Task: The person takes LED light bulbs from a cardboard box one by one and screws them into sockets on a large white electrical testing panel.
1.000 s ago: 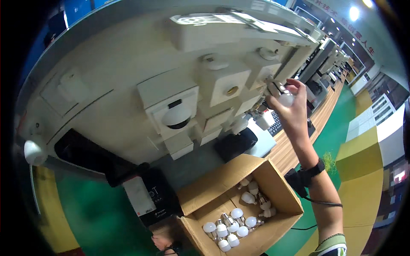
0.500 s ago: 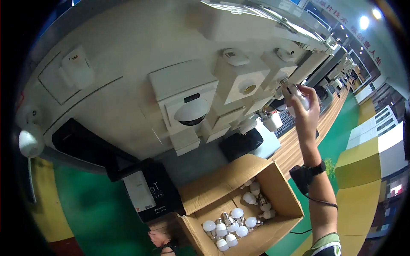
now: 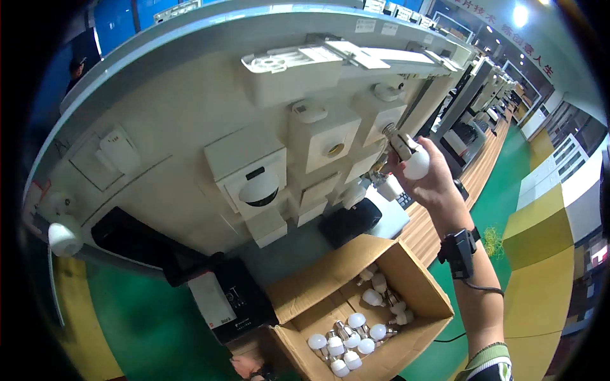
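My right hand (image 3: 416, 166): raised, far forward and to my right, fingers and thumb curled part-way closed about one light bulb (image 3: 404, 151). Light bulb: one piece, frosted globe toward my palm, bare screw base foremost; long axis slanting, base pointing up and to the left in my view, away from my wrist. Ahead of that base, directly in line: the rightmost white box (image 3: 375, 112) on the white panel (image 3: 184, 184); the base overlaps its front in my view, and whether the two touch I cannot tell. By arm: my right is the nearer to that box, by far. Wrist of same: one black strapped device (image 3: 459, 254), with cable. Left of the rightmost box: a second white box (image 3: 318, 143), round brass-coloured opening in its face; further left, one white dome (image 3: 259, 189) on a boxy mount. Below my raised hand: a strip of wood-grain tabletop (image 3: 422, 238). Nearer me: one open cardboard carton (image 3: 416, 279), loose bulbs (image 3: 343, 343) within. Left of the carton: one black package (image 3: 244, 320), pale label. My left hand (image 3: 246, 366): low, at the bottom edge, just below that package, well apart from the light bulb; its grip I cannot make out.
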### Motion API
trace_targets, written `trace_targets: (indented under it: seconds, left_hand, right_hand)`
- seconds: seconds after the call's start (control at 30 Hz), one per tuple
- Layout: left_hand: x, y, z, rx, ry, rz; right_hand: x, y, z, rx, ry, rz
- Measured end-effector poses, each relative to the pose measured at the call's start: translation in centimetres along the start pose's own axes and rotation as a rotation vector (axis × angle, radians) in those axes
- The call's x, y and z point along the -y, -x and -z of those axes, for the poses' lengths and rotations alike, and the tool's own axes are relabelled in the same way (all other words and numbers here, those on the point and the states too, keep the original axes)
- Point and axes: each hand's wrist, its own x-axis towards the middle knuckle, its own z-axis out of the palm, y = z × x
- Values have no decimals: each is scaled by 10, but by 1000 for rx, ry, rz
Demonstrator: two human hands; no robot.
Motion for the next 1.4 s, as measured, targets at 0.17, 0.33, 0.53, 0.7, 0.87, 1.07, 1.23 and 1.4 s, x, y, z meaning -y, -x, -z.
trace_targets:
  seconds: [0.17, 0.33, 0.53, 0.7, 0.87, 1.07, 1.23, 1.4]
  left_hand:
    - [-3, -2, 2, 12, 61, -6]
    - [1, -4, 7, -61, 312, -34]
    - [-81, 8, 272, 215, 893, -475]
    - [-210, 81, 437, 509, 1328, -542]
    - [-394, 186, 469, 1063, 1328, -643]
    - [-530, 235, 430, 1774, 1619, -218]
    - [-568, 246, 403, 2212, 1913, -131]
    - [-579, 277, 440, 1850, 1764, -108]
  right_hand:
    - [-4, 1, -3, -95, 203, 179]
    - [-7, -10, 0, -101, 366, 343]
    - [8, -6, -2, -173, 911, 720]
    - [2, 0, -3, -124, 1080, 958]
    - [13, 10, 3, -32, 1094, 961]
    - [16, 6, 12, 100, 1065, 956]
    - [32, 4, 16, 173, 1111, 966]
    - [47, 19, 26, 268, 1324, 926]
